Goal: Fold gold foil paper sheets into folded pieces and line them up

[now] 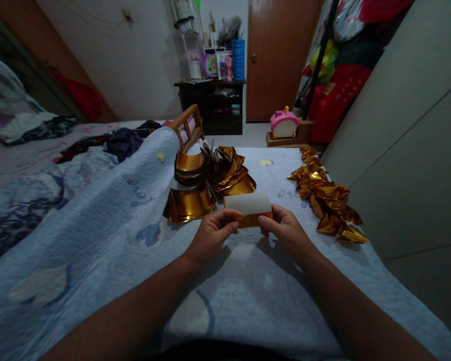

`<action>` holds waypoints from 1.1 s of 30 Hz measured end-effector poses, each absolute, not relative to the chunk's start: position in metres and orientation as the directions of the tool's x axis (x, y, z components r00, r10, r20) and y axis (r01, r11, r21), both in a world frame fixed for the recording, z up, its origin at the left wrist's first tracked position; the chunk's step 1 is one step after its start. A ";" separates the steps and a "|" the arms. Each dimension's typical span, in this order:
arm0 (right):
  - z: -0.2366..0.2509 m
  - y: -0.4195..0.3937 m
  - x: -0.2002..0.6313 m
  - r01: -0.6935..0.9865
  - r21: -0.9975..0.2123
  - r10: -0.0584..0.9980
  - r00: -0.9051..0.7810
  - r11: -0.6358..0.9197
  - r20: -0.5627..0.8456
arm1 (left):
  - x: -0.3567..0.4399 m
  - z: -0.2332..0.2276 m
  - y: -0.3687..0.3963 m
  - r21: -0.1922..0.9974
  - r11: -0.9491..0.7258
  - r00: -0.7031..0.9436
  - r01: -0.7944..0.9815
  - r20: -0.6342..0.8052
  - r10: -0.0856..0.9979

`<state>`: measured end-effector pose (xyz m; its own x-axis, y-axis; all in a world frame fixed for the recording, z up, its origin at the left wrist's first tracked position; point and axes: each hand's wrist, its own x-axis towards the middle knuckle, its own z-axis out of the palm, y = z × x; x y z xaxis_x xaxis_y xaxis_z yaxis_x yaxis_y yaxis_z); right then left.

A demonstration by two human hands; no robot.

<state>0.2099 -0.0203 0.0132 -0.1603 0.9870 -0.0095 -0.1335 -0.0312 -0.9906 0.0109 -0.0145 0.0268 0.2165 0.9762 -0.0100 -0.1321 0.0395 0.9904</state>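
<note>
Gold-and-white sheet (pixel 247 204), grasped along its near edge between thumb and fingers of the left hand (pixel 212 230) and the right hand (pixel 285 228), one toward each end. Its long axis runs crosswise from hand to hand, the white face extending beyond the fingers; neither hand is clearly nearer. Farther left, fanned gold sheets (pixel 191 204) lie on the quilt (pixel 248 281); crumpled-looking gold pieces (pixel 325 199) line its right side.

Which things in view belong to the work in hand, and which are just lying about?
In the work:
sheet, held by left hand and right hand
gold sheets
folded gold pieces, apparently

Lying about, seemingly:
pink toy
dark clothes
pink fan
</note>
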 end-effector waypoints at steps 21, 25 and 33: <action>0.011 -0.022 0.211 -0.064 -0.998 0.992 -0.125 0.009 0.017 | 0.013 0.023 -0.015 0.993 0.060 0.209 -0.102 -0.038 0.977; 0.011 -0.022 0.210 -0.072 -0.997 0.991 -0.134 0.002 0.012 | 0.012 0.022 -0.015 0.996 0.044 0.211 -0.083 -0.026 0.977; 0.015 -0.024 0.209 -0.120 -0.993 0.991 -0.135 -0.008 0.009 | 0.013 0.022 -0.016 0.996 0.041 0.196 -0.075 -0.025 0.980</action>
